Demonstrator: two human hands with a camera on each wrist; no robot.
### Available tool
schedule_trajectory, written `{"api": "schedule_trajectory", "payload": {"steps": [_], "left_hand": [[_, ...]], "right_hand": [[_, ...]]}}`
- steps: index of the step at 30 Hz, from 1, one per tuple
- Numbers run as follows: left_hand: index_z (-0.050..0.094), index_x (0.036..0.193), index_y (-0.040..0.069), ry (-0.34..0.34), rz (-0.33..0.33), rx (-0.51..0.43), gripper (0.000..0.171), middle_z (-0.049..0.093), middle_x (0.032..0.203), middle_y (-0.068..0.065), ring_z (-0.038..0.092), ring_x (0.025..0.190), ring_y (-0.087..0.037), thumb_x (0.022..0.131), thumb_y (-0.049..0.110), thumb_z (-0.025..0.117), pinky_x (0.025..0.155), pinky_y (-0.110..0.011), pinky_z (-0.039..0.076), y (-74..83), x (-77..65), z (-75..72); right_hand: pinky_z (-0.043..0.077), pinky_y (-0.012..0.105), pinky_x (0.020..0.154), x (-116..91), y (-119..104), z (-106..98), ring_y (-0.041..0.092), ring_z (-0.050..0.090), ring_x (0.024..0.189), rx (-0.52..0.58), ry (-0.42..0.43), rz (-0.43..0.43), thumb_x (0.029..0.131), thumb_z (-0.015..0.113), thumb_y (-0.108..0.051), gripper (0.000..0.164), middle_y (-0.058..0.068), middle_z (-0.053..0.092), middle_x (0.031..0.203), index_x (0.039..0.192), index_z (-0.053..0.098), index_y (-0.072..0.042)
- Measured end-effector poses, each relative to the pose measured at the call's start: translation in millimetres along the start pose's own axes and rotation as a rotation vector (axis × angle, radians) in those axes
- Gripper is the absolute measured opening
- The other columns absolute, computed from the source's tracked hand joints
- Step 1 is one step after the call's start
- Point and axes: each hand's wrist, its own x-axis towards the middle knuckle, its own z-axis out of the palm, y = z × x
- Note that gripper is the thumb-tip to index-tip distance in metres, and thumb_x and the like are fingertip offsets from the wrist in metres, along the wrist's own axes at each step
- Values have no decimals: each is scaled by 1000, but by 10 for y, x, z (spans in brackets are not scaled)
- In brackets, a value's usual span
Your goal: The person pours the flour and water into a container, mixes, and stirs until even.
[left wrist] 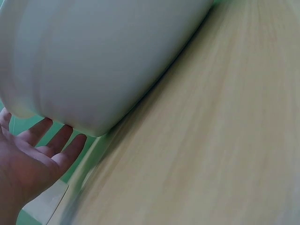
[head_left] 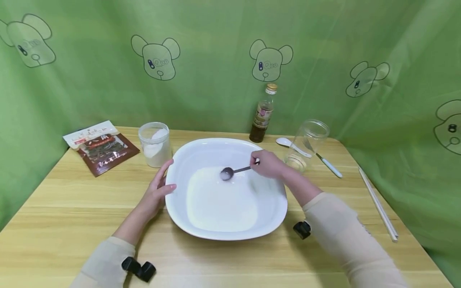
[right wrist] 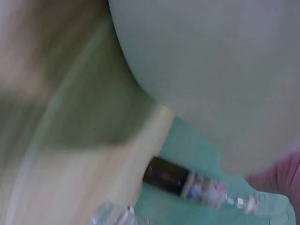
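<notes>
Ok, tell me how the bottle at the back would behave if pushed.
The bottle would probably tip if pushed high, being tall and narrow. Once down, its round body would likely roll. The dark liquid would probably slosh, since it leaves the neck clear.

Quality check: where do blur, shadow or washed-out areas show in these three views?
Head: bright overall, the bowl's white interior nearly washed out; left wrist: dimmer, the bowl's outer side greyish, the left hand fairly distinct; right wrist: the blurriest, the bottle's label smeared and a dark patch, perhaps shadow, on the table.
</notes>
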Motion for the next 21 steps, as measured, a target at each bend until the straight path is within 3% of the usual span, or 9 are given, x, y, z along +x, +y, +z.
{"api": "schedule_trajectory", "payload": {"steps": [4, 8, 10, 12, 16, 21], "left_hand": [[18, 137, 16, -1, 4, -1, 71, 32, 123, -27, 50, 96, -28, 75, 4, 48, 69, -40, 50, -6, 0, 1], [17, 138, 16, -8, 6, -1, 71, 32, 124, -28, 50, 96, -28, 75, 4, 47, 70, -41, 49, -9, -1, 5], [17, 138, 16, -12, 4, -1, 71, 32, 124, -28, 50, 96, -28, 75, 4, 47, 70, -42, 49, -10, -1, 7], [17, 138, 16, -14, 4, -1, 71, 32, 123, -28, 50, 96, -27, 75, 4, 47, 70, -42, 49, -9, -1, 9], [17, 138, 16, -8, 6, 2, 71, 32, 123, -28, 50, 95, -28, 75, 4, 48, 70, -42, 49, -2, 2, 8], [16, 138, 15, -5, 7, -3, 70, 32, 123, -29, 51, 94, -28, 75, 3, 47, 70, -41, 49, -2, -3, -5]], "right_hand": [[39, 25, 51, 57, -145, 192, 15, 45, 56, 148, -89, 8, 77, 54, -1, 5, 3, 53, 67, 74, 56, -5], [30, 19, 40, -11, -294, 285, 10, 37, 44, 304, -265, -16, 80, 52, -1, 5, 1, 44, 52, 78, 55, 1], [29, 19, 40, -79, -331, 273, 9, 35, 43, 312, -348, -59, 80, 51, 0, 6, 0, 42, 50, 77, 56, 2], [32, 19, 42, -153, -330, 221, 9, 37, 45, 269, -411, -122, 78, 51, 2, 7, -1, 45, 53, 74, 56, 0], [40, 23, 56, -287, -250, 21, 10, 45, 58, 84, -451, -207, 75, 52, 0, 12, -3, 54, 65, 67, 55, -8], [40, 25, 58, -382, -104, -284, 12, 46, 62, -109, -436, -158, 71, 51, 2, 15, -3, 53, 66, 63, 54, -10]]}}
